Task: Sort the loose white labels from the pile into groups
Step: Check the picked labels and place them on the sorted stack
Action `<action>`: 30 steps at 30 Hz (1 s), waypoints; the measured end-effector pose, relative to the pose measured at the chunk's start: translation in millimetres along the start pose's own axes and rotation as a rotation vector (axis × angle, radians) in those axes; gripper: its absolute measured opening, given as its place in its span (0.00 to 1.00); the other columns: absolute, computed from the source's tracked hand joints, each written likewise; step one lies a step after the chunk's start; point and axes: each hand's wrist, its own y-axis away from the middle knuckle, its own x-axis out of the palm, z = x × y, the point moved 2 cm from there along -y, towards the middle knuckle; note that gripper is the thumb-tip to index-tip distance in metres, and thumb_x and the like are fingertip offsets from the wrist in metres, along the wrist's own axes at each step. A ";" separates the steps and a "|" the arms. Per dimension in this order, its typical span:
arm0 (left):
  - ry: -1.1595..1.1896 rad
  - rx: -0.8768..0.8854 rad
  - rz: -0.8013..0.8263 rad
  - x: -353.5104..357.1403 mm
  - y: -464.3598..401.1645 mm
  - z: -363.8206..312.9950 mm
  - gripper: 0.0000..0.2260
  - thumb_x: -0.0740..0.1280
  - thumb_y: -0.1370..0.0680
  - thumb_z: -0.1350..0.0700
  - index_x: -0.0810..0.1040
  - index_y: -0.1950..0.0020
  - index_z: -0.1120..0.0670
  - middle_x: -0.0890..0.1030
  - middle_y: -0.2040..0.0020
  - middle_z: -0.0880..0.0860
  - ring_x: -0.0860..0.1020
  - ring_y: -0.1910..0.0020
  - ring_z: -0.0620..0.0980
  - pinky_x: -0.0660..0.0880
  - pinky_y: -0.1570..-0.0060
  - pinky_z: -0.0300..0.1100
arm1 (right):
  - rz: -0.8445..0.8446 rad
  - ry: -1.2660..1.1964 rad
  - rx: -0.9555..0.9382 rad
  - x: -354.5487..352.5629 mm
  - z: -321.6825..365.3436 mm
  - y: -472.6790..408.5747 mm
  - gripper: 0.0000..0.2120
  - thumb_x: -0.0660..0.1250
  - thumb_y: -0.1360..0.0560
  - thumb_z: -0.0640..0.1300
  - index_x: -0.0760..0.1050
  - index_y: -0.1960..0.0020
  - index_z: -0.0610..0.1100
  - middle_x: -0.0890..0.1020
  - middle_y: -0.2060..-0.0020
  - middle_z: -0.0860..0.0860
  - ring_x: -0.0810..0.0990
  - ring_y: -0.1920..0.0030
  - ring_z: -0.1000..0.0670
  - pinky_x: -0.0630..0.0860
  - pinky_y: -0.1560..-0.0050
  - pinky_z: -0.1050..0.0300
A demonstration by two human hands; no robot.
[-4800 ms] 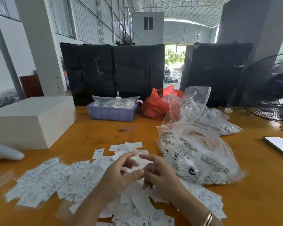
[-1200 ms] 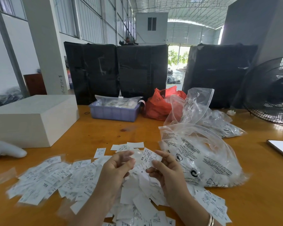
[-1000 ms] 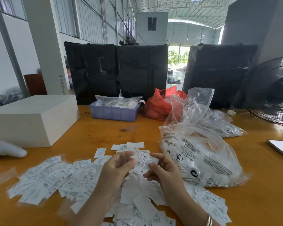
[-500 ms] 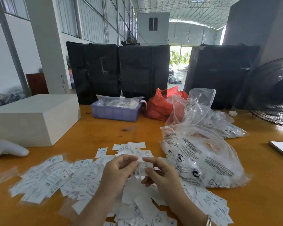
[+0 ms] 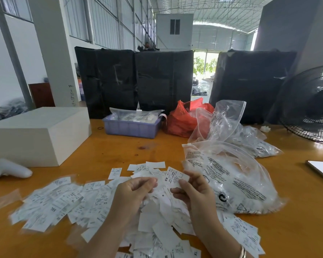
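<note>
The right hand (image 5: 193, 192) pinches a white label (image 5: 176, 177) between thumb and fingertips, holding it up above the pile (image 5: 157, 220). The label's long axis tilts, its far end up and to the right, and the letters "SX" can be read at its near-left end; the finer print is too small to make out. The left hand (image 5: 133, 192) has its fingers curled, tips drawn together near the label's left edge; whether they grip a label of their own I cannot tell.

Beneath both hands the pile lies jumbled on the orange table (image 5: 296, 229), labels pointing every way. One at the near edge shows "XL". To the left, a looser group (image 5: 54, 203) is spread flat, most of its labels lying with long axes running near-left to far-right; one reads "XXL" or similar, blurred.

Just right of the hands sits a clear bag (image 5: 231, 183) stuffed with white pieces, printed with black warning text and a recycling mark. Further off are a second clear bag (image 5: 250, 140), a red bag (image 5: 183, 120) and a blue tray (image 5: 131, 128). On the left stand a white box (image 5: 35, 135) and a white controller (image 5: 7, 170). A phone (image 5: 322, 169) lies at the right edge, a fan (image 5: 311, 105) beyond it
</note>
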 end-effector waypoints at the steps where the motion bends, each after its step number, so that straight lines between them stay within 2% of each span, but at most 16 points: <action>1: 0.004 -0.002 0.007 0.5 0.5 -0.4 0.15 0.70 0.38 0.42 0.84 0.58 0.49 0.85 0.60 0.45 0.82 0.61 0.40 0.74 0.69 0.29 | -0.002 0.013 0.001 0.5 -0.2 0.1 0.09 0.66 0.27 0.31 0.77 0.49 0.40 0.76 0.66 0.44 0.83 0.66 0.43 0.79 0.67 0.59; 8: 0.019 -0.023 0.052 1.9 2.6 -2.2 0.13 0.69 0.39 0.42 0.85 0.60 0.47 0.85 0.59 0.45 0.81 0.58 0.43 0.74 0.62 0.36 | 0.022 0.113 -0.023 3.8 0.4 1.4 0.08 0.66 0.26 0.32 0.77 0.51 0.42 0.79 0.65 0.47 0.83 0.65 0.42 0.79 0.66 0.58; 14: 0.052 -0.035 0.058 1.8 3.9 -5.4 0.10 0.69 0.38 0.43 0.85 0.62 0.45 0.85 0.59 0.46 0.81 0.59 0.43 0.74 0.60 0.39 | -0.001 0.062 -0.012 -1.1 3.9 0.5 0.08 0.65 0.26 0.32 0.77 0.51 0.42 0.80 0.66 0.47 0.83 0.65 0.44 0.79 0.67 0.60; 18: 0.038 -0.046 0.026 2.4 5.1 -7.3 0.10 0.69 0.37 0.42 0.85 0.63 0.46 0.85 0.62 0.45 0.81 0.60 0.43 0.73 0.64 0.34 | 0.062 0.124 0.003 3.9 -0.7 3.5 0.08 0.66 0.27 0.32 0.77 0.51 0.42 0.78 0.63 0.44 0.83 0.66 0.43 0.78 0.66 0.58; 22: 0.040 -0.064 0.014 1.4 6.4 -8.3 0.09 0.70 0.37 0.42 0.84 0.65 0.46 0.84 0.66 0.46 0.79 0.69 0.38 0.72 0.73 0.28 | 0.108 0.202 -0.002 7.1 -1.1 4.8 0.08 0.66 0.26 0.31 0.77 0.51 0.42 0.81 0.63 0.44 0.83 0.66 0.43 0.79 0.67 0.58; 25: 0.022 -0.061 0.041 1.8 6.3 -6.7 0.08 0.70 0.36 0.42 0.85 0.64 0.44 0.84 0.66 0.46 0.78 0.72 0.37 0.73 0.71 0.30 | 0.140 0.267 -0.016 8.2 -1.3 5.9 0.08 0.65 0.26 0.31 0.76 0.51 0.41 0.81 0.63 0.43 0.82 0.67 0.44 0.78 0.67 0.59; 27: -0.017 -0.053 0.053 3.0 5.0 -4.4 0.04 0.71 0.32 0.45 0.85 0.62 0.42 0.84 0.66 0.44 0.77 0.71 0.36 0.73 0.68 0.31 | 0.172 0.312 -0.023 10.3 -2.8 7.0 0.08 0.65 0.25 0.32 0.77 0.50 0.42 0.80 0.64 0.43 0.82 0.67 0.45 0.78 0.66 0.59; 30: -0.011 -0.051 0.004 -0.1 2.0 -1.3 0.04 0.70 0.27 0.51 0.85 0.59 0.45 0.84 0.63 0.43 0.80 0.67 0.36 0.73 0.67 0.31 | 0.112 0.264 -0.038 8.6 -1.6 5.0 0.08 0.65 0.25 0.32 0.78 0.50 0.42 0.81 0.65 0.45 0.82 0.67 0.45 0.78 0.67 0.59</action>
